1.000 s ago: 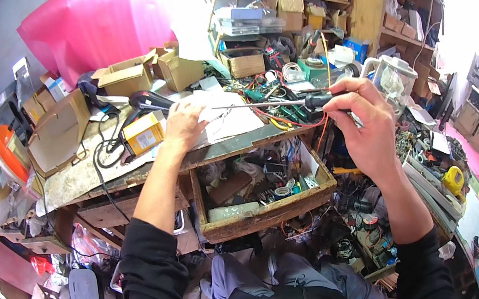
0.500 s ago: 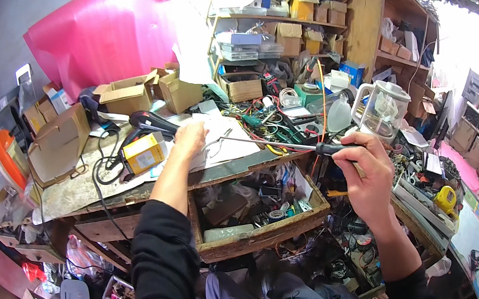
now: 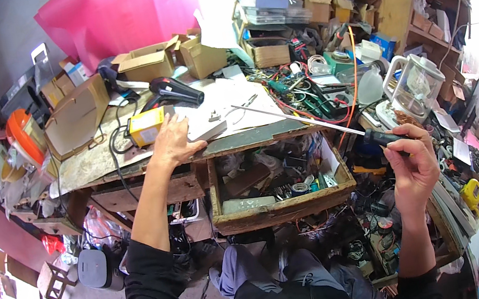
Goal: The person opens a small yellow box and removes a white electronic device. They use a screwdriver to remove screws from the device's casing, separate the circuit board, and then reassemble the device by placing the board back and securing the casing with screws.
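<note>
My left hand [image 3: 172,143] lies over the front edge of the bench, fingers spread and thumb stretched to the right. It is right beside a yellow and white box [image 3: 147,126]; whether the fingertips touch it I cannot tell. To the right of this hand is a light grey flat block [image 3: 208,131]. A black hair dryer [image 3: 179,91] lies behind, on the paper. My right hand [image 3: 414,163] is closed round the black handle of a long screwdriver [image 3: 304,119], whose thin shaft points left and away over the bench.
An open wooden drawer [image 3: 285,210] full of small parts juts out below the bench. Tangled wires and tools [image 3: 307,96] cover the bench's right side. Open cardboard boxes [image 3: 144,64] stand at the back. A clear jug [image 3: 417,86] stands at the right.
My left hand has drawn nearer and left over the bench, from beside the hair dryer to the yellow box, and its fingers have spread. My right hand keeps hold of the screwdriver. The view has shifted.
</note>
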`<state>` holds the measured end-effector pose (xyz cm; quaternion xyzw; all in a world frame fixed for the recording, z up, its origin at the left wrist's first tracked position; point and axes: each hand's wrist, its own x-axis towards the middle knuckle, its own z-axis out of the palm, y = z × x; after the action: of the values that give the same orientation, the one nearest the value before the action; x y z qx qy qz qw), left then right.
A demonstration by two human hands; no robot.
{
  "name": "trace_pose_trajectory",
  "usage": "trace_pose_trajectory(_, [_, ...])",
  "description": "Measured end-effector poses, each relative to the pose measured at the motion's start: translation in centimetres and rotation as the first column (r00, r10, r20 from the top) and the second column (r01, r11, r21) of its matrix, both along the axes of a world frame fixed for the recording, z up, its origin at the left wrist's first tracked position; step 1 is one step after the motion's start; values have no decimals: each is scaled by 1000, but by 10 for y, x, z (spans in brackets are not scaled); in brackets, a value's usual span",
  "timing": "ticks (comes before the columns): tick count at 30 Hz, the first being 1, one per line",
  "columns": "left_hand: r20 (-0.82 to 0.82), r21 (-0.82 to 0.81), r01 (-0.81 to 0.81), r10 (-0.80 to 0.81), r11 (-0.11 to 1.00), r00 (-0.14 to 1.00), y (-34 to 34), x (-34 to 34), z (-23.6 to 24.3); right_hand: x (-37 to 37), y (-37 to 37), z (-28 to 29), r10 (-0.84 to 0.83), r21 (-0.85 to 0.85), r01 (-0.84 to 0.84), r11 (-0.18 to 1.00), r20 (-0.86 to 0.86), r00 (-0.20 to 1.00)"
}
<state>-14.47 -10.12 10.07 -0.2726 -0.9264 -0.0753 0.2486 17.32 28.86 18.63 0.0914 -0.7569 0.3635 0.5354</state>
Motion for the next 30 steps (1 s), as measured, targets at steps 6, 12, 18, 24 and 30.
trace_pose_trajectory(6, [86, 161, 54, -69, 986, 994, 7, 7, -1, -16, -13, -3, 104, 89, -102, 991, -13, 995])
trace_pose_trajectory(12, [-57, 420, 238, -237, 876, 970, 12, 16, -16, -13, -31, -5, 155, 66, -158, 985, 51, 987])
trace_pose_trajectory(18, [-64, 462, 252, -251, 851, 966, 13, 24, -22, -18, -38, -7, 160, 97, -166, 981, 62, 985])
trace_pose_trajectory(24, [-43, 517, 263, -282, 814, 958, 17, 25, -26, -19, -42, -2, 151, 173, -161, 972, 67, 986])
trace_pose_trajectory(30, [-58, 593, 257, -278, 763, 959, 25, 22, -28, -19, -60, 42, 146, 380, -120, 917, -39, 989])
